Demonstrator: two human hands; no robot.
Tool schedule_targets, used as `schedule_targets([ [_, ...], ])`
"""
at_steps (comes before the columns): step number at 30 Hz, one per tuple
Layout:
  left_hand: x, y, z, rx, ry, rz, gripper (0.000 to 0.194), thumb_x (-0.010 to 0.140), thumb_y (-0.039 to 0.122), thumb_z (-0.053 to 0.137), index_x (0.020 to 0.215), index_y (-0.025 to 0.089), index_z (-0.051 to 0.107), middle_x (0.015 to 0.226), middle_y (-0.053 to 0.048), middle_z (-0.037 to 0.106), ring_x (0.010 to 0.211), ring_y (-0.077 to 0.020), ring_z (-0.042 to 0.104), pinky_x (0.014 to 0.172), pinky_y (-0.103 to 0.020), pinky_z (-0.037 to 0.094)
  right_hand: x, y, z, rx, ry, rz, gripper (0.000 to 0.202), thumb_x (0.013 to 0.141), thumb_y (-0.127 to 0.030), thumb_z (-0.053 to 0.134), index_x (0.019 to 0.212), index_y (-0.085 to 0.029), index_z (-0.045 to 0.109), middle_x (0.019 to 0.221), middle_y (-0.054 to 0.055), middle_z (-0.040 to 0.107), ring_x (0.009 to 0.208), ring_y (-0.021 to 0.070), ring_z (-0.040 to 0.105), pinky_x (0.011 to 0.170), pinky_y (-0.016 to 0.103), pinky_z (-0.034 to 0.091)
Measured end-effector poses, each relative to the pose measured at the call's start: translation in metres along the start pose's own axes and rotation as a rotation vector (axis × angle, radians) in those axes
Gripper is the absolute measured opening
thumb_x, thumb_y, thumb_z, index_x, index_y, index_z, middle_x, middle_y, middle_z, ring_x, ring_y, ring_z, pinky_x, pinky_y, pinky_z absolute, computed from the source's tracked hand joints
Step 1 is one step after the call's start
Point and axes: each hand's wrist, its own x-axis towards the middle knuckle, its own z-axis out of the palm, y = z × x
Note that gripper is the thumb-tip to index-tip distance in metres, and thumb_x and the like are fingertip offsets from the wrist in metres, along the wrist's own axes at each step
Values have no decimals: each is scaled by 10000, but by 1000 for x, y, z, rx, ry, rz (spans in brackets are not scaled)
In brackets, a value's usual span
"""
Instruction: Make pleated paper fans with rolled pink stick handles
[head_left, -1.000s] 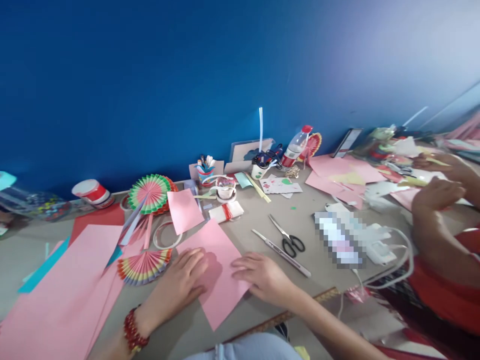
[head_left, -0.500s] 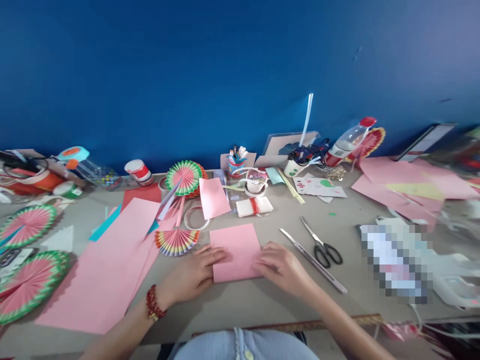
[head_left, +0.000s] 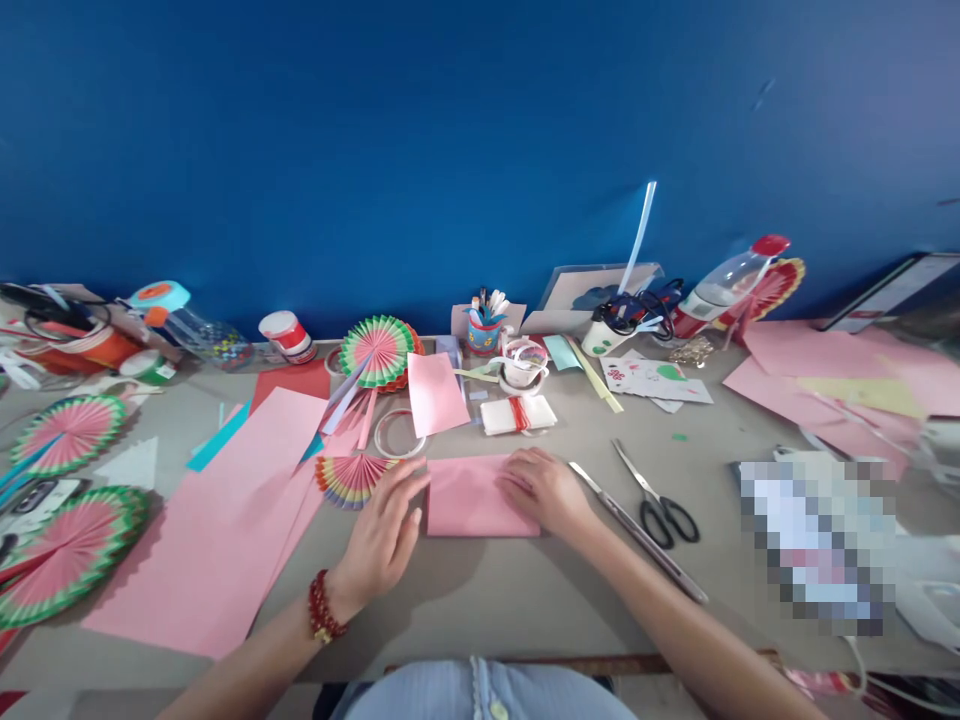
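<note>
Pink sheet (head_left: 465, 505) now shallower front to back than half a second ago, likely doubled over. Right hand (head_left: 547, 492) further onto its right part, fingers together, probably pinning fold; cannot tell if pinching. Left hand (head_left: 379, 535) loosely spread by left edge, likely steadying. Sheet: smooth, matte rectangle, flat on table (head_left: 465, 605). Pleated fan (head_left: 346, 483) just beside.

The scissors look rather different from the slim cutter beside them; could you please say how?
The scissors have two black handle loops; the slim cutter has one straight, greyish body. The slim cutter looks longer than the scissors. Both lie slantwise, tips away from the person.
</note>
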Motion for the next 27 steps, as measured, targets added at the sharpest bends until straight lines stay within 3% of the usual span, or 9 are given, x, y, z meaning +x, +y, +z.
schedule_targets([
  [2,5,12,-2,104,-116,182,476,992,195,431,1466,161,397,1520,-168,426,1473,-294,304,1186,-538,292,1,0,1,-27,-16,19,157,946,-282,604,833,-198,673,877,44,691,836,208,612,756,304,459],
  [4,10,22,0,188,-319,336,517,1001,342,479,1487,181,401,1549,-140,417,1477,-294,301,1210,-522,248,2,1,2,-49,-27,38,105,932,-265,623,872,-201,681,910,43,695,859,208,623,766,299,457],
  [7,13,31,13,281,-423,321,619,998,478,465,1507,136,380,1578,-143,383,1472,-300,309,1206,-488,263,4,2,3,-68,-26,62,75,927,-234,619,914,-200,684,945,50,693,873,207,635,756,292,454],
  [12,9,29,28,299,-464,261,649,999,486,454,1532,133,337,1591,-130,365,1479,-306,289,1207,-494,249,7,2,7,-120,-13,74,89,937,-251,604,927,-196,674,949,55,685,876,217,640,743,298,446],
  [27,7,27,29,196,-487,172,731,971,534,494,1556,145,293,1617,-120,315,1504,-301,229,1229,-486,208,9,-1,13,-153,85,59,173,964,-303,542,880,-195,646,887,54,673,817,212,609,729,299,405],
])
